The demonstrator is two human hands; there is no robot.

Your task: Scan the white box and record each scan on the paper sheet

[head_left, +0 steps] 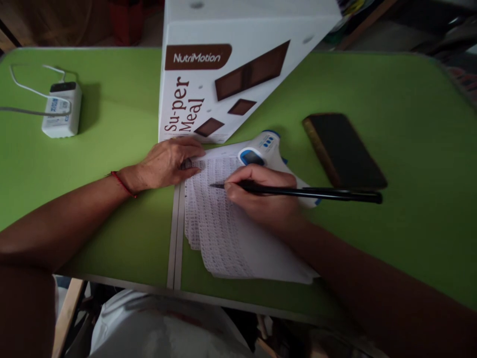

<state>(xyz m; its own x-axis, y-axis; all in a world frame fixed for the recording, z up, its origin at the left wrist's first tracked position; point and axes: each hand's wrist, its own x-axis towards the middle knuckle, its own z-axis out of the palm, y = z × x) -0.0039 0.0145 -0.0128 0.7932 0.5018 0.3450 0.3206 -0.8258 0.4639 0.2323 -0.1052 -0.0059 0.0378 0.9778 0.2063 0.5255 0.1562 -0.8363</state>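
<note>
My right hand point(263, 196) is closed around a black pen point(335, 194), its tip touching the top sheet. Rows of small handwriting cover the left part of the stacked paper sheets point(227, 243), while their right part looks blank. My left hand point(169, 161) lies over the sheets' upper left corner, thumb apart from the fingers, gripping nothing. A red string bracelet is on that wrist. Just beyond my right hand, and partly hidden by it, lies a white and blue infrared thermometer point(274, 149) overlapping the paper's far edge.
A tall white NutriMotion box point(197, 30) stands behind the sheets on the green table point(126, 119). To the right lies a dark rectangular thing point(345, 146) with a brown edge, perhaps a book. A white charger block point(63, 109) with cables sits at far left. A seam crosses the tabletop.
</note>
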